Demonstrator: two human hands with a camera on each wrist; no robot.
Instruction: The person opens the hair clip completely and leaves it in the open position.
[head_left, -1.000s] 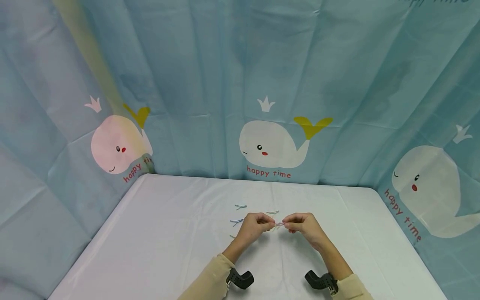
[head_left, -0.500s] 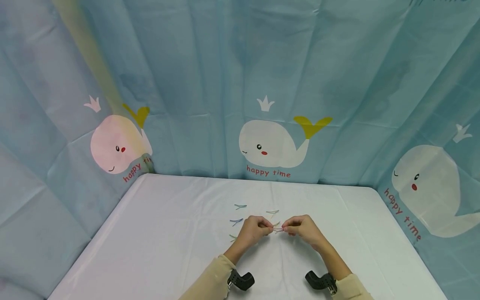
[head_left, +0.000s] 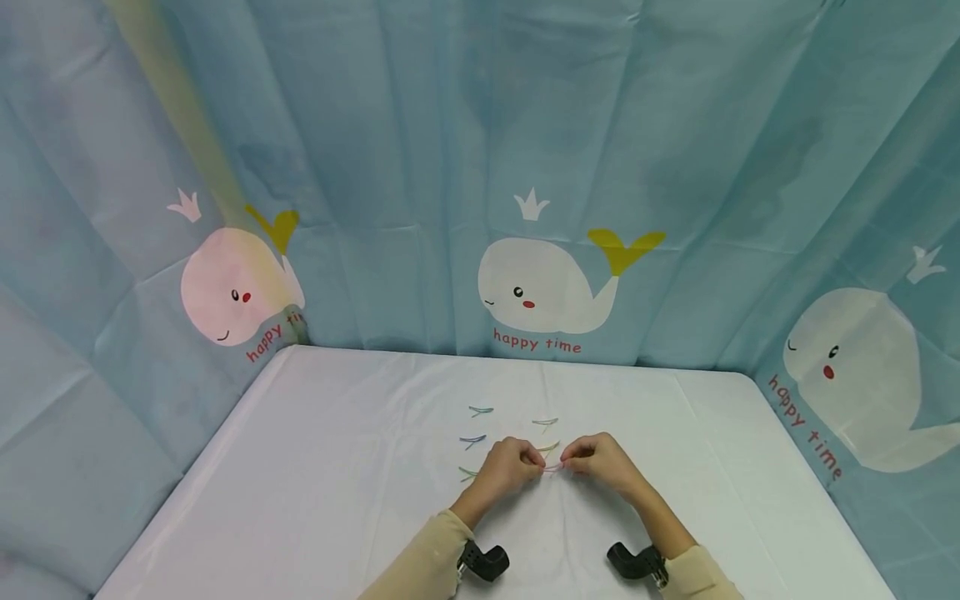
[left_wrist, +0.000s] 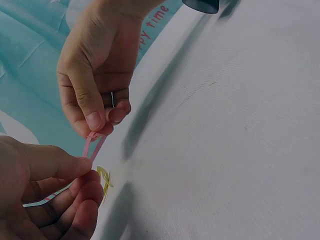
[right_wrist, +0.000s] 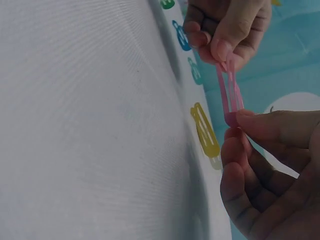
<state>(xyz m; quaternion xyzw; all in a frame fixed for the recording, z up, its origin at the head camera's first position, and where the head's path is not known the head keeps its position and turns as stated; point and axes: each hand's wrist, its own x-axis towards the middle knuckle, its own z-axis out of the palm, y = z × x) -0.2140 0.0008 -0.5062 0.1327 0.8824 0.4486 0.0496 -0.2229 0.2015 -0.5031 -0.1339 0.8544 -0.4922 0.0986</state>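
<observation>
My left hand (head_left: 512,467) pinches one end of a pink snap hair clip (right_wrist: 231,119) between thumb and fingers. The other end is pinched by my right hand (head_left: 602,460), so the clip spans the gap between both hands above the white table (head_left: 360,517). In the right wrist view its narrow end is at the left fingertips and its broad end at the right ones. Just beyond the hands lies a yellow hair clip (right_wrist: 207,135), and past that a greyish one (head_left: 545,422).
Left of the hands, a teal clip (head_left: 481,411), a blue clip (head_left: 472,440) and a green clip (head_left: 468,474) lie in a column; the left hand stands close to the green one. A blue curtain (head_left: 420,167) with printed whales hangs behind the table.
Both hands have moved toward the person with the pink clip between them. The yellow clip and more of the green clip have come into view. The clips on the table stay put.
</observation>
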